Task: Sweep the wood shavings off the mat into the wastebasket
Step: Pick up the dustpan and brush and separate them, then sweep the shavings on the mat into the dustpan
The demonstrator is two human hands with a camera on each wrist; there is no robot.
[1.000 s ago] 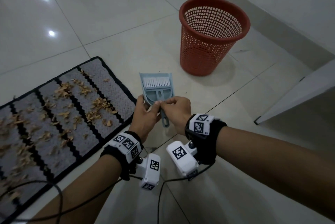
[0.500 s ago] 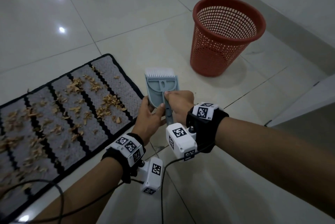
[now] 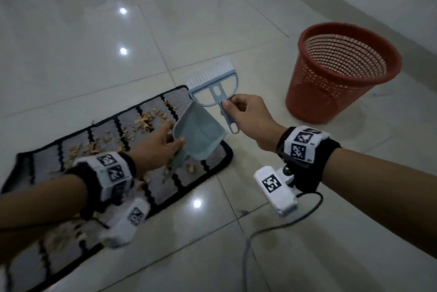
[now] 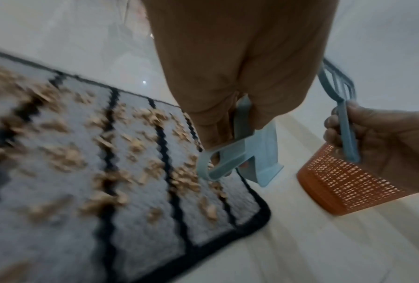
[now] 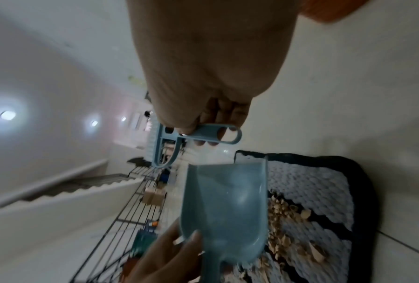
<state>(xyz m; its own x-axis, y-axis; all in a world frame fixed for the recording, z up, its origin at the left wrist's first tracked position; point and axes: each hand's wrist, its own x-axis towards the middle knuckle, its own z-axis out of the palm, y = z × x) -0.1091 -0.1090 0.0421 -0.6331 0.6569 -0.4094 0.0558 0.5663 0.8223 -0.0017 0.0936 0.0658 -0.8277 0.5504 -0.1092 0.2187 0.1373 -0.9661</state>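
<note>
My left hand (image 3: 163,145) grips the handle of a pale blue dustpan (image 3: 199,133), held in the air over the right end of the grey mat (image 3: 165,183). My right hand (image 3: 241,109) pinches the handle of the matching blue brush (image 3: 212,81), white bristles pointing away, just right of the pan. Tan wood shavings (image 3: 146,119) lie scattered across the mat. The red mesh wastebasket (image 3: 340,71) stands on the floor to the right. In the left wrist view the pan handle (image 4: 230,157) sits in my curled fingers; the right wrist view shows the brush handle (image 5: 213,134) and the empty pan (image 5: 225,208).
Glossy white floor tiles (image 3: 94,43) surround the mat. A wall skirting (image 3: 354,0) runs behind the wastebasket. Cables (image 3: 272,228) trail from my wrist cameras over the floor. A wire rack (image 5: 135,220) shows in the right wrist view.
The brush has come out of the dustpan: my left hand carried the pan left over the mat, my right hand lifted the brush. The view swung left, so the wastebasket sits further right.
</note>
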